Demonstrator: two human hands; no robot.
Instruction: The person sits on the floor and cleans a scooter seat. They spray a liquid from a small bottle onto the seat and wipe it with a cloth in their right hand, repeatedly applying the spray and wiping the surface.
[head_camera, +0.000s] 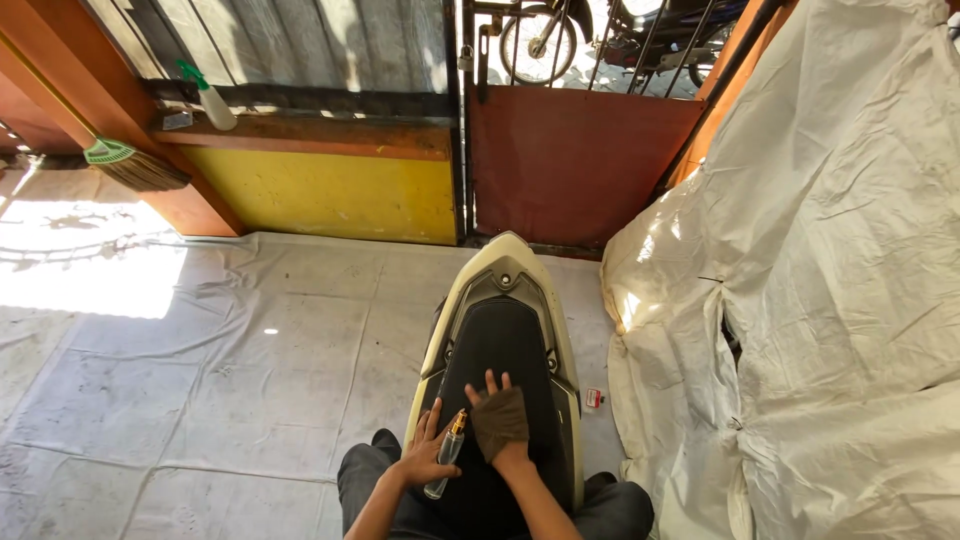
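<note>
A small clear spray bottle (446, 455) is gripped in the left hand (424, 458), just beside the right hand (500, 420) pressed flat under a brown cloth (499, 422) on the black seat panel (497, 345), where overspray, seemingly aimed upward, could miss the cloth.

Cream-white panel (470, 300) with black inset, brown cloth (500, 420), yellow wall (330, 195)
</note>
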